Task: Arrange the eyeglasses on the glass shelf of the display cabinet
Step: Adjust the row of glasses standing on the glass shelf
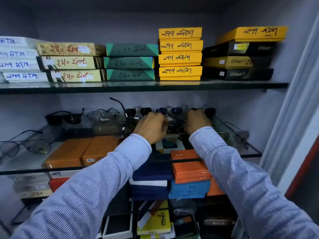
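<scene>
Both hands reach deep onto the middle glass shelf (248,150). My left hand (151,126) and my right hand (196,120) are closed on the two ends of a dark thin-framed pair of eyeglasses (174,119) held between them. Along the back of the shelf stands a row of glasses: black sunglasses (64,117), a clear wire-framed pair (103,114), a dark-lensed pair (138,111) with one temple raised, a blue-lensed pair (170,110) and a dark pair (209,112) behind my right hand. Another wire pair (25,146) lies at the front left, and one more wire pair (239,133) at the right.
Stacks of labelled boxes fill the upper shelf (143,87): white, beige, green, yellow (180,58) and black. Orange boxes (81,150) and blue and orange boxes (189,171) show through the glass below. The cabinet's side wall (283,118) stands close on the right.
</scene>
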